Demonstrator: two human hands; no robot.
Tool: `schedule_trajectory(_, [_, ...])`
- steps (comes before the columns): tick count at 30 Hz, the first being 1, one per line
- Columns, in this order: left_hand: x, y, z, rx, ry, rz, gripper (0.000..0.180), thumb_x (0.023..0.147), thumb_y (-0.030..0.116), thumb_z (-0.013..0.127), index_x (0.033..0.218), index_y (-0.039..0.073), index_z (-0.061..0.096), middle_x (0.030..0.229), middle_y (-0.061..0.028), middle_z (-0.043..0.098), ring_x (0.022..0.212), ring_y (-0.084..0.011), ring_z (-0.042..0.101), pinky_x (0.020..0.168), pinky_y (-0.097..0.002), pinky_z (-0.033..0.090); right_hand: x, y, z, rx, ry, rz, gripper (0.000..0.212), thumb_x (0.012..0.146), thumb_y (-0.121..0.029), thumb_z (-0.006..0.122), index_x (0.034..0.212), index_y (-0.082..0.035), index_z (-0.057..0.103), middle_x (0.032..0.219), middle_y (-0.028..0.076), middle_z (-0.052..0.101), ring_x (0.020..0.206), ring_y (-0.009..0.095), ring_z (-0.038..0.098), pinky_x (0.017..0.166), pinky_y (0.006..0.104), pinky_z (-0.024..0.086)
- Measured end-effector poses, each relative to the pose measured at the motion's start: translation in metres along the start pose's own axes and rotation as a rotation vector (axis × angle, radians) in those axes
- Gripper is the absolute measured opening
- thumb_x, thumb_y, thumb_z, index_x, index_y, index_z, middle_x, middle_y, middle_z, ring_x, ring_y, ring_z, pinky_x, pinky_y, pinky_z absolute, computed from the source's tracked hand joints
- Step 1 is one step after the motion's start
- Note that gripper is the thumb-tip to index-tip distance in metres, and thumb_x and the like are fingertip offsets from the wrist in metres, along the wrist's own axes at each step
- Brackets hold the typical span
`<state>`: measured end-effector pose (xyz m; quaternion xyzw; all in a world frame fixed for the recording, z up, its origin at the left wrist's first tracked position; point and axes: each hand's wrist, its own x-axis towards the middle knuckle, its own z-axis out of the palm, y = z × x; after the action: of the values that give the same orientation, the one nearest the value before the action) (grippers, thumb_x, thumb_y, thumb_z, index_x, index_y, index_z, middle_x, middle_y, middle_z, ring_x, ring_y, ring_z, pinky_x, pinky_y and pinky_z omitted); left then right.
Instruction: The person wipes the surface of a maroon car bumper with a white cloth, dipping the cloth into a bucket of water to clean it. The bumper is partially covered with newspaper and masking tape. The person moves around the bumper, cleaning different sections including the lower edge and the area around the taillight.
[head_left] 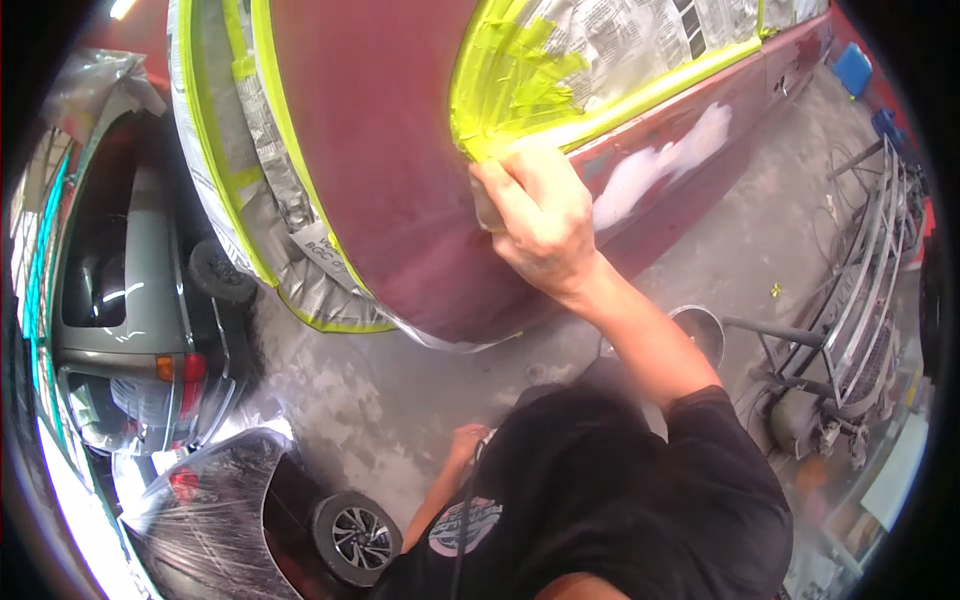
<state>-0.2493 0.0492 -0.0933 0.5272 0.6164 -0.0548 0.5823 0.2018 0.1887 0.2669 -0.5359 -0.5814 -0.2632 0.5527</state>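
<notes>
My right hand [545, 215] is closed around a small beige-grey pad [487, 205], probably a sanding pad. It presses the pad flat against the dull dark-red car body [370, 130], just below the corner of a masked window. Bright yellow-green masking tape [515, 90] edges that window, and newspaper [640, 50] covers the glass. Lower down, my left hand [468, 440] hangs beside my black shirt, away from the car. Its fingers are small and partly hidden, so their grip is unclear. A pale filler patch [665, 160] marks the red panel right of my right hand.
Taped newspaper [270, 150] covers the car's left end. A dark grey vehicle [140, 270] stands at left, with a plastic-wrapped car [220, 510] and its wheel [355, 540] below. A round container [700, 335] sits on the concrete floor; a metal rack [850, 290] is at right.
</notes>
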Motion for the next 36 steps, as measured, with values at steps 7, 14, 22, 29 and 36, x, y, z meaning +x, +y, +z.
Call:
schedule_trajectory(7, [0.008,-0.015,0.014,0.063,0.041,0.090,0.024,0.090,0.021,0.071,0.099,0.000,0.078,0.094,-0.0116,0.077,0.086,-0.0166,0.068,0.081,-0.0330,0.053,0.017,0.005,0.004,0.011,-0.031,0.013,0.038,0.061,0.000,0.068,0.099,0.001,0.067,0.086,0.011,0.056,0.077,0.030,0.058,0.066,0.0414,0.047])
schedule_trajectory(14, [0.006,-0.067,0.028,0.175,0.032,0.177,0.022,0.092,0.019,0.069,0.099,0.000,0.078,0.098,-0.0120,0.078,0.090,-0.0217,0.071,0.085,-0.0343,0.054,0.025,-0.011,0.007,0.083,0.009,0.091,0.037,0.063,0.008,0.069,0.100,0.003,0.071,0.082,0.014,0.061,0.072,0.033,0.061,0.066,0.0404,0.050])
schedule_trajectory(22, [0.013,-0.064,0.023,0.399,0.024,0.386,0.023,0.093,0.021,0.064,0.099,0.003,0.077,0.102,-0.0133,0.077,0.095,-0.0300,0.072,0.086,-0.0404,0.054,0.016,0.002,0.001,0.065,-0.058,-0.010,0.034,0.063,-0.001,0.067,0.097,0.003,0.066,0.082,0.011,0.053,0.075,0.030,0.055,0.064,0.0406,0.046])
schedule_trajectory(29, [0.002,-0.057,0.026,0.368,0.043,0.334,0.024,0.093,0.019,0.059,0.100,0.003,0.076,0.101,-0.0143,0.076,0.092,-0.0304,0.072,0.084,-0.0407,0.054,0.000,0.048,-0.031,0.051,-0.193,-0.344,0.035,0.068,-0.010,0.067,0.100,0.004,0.064,0.092,0.011,0.058,0.082,0.028,0.059,0.071,0.0398,0.050])
schedule_trajectory(36, [-0.041,-0.090,0.068,-0.164,0.131,-0.045,0.019,0.089,0.011,0.065,0.097,-0.002,0.077,0.093,-0.0081,0.076,0.088,-0.0165,0.068,0.083,-0.0324,0.053,0.018,0.022,-0.003,0.153,-0.079,-0.206,0.030,0.069,-0.004,0.069,0.098,0.001,0.068,0.080,0.008,0.052,0.072,0.027,0.055,0.061,0.0380,0.044])
